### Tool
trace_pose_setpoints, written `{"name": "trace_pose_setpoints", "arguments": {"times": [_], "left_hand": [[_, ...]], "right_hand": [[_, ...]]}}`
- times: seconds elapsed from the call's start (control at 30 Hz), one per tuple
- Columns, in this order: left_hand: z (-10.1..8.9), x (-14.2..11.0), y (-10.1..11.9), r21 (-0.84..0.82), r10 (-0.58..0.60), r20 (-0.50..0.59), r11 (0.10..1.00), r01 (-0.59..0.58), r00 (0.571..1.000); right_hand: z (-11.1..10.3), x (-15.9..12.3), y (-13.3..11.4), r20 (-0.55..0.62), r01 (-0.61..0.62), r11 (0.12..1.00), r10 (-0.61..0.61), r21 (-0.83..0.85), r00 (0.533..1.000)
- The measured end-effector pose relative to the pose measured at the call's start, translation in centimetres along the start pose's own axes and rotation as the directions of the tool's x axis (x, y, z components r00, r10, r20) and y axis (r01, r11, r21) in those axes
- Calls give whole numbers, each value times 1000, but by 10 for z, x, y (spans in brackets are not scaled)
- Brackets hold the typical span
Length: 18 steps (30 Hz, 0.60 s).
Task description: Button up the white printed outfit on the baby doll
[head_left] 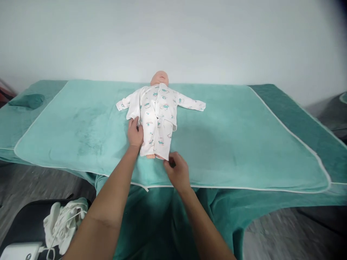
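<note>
A baby doll [159, 77] lies on its back on a teal towel [230, 144], dressed in a white printed romper [158, 115] with its sleeves spread out. My left hand [135, 133] rests against the romper's left side at the hip, fingers on the cloth. My right hand [177, 172] is at the bottom of the right trouser leg, fingers pinched on the cuff. A small doll foot [150, 156] pokes out of the other leg.
The towel covers a bed with a darker green sheet [306, 112] against a white wall. A green pillow [27, 100] lies at the far left. Near me on the left, a black surface [27, 220] holds white cloth [63, 224] and a white device with a cable [20, 251].
</note>
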State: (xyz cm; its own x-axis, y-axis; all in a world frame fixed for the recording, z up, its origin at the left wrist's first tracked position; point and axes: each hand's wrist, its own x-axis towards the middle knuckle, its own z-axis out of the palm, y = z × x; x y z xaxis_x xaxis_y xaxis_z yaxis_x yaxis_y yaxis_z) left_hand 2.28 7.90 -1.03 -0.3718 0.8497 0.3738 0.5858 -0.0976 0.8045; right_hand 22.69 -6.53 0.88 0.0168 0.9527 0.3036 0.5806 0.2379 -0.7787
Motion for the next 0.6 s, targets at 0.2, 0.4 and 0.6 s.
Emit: {"name": "trace_pose_setpoints", "arguments": {"times": [0.2,0.4,0.6], "left_hand": [[1,0,0,-10,14,-16,1000,-14,1000],[2,0,0,-25,23,-36,999,-24,999],[0,-1,2,2,36,-23,999,-36,999]], "right_hand": [[-34,-1,24,-147,-253,962,267,107,952],[-29,-11,9,-164,49,998,-54,-35,985],[0,-2,-39,-16,319,925,-330,-208,944]]}}
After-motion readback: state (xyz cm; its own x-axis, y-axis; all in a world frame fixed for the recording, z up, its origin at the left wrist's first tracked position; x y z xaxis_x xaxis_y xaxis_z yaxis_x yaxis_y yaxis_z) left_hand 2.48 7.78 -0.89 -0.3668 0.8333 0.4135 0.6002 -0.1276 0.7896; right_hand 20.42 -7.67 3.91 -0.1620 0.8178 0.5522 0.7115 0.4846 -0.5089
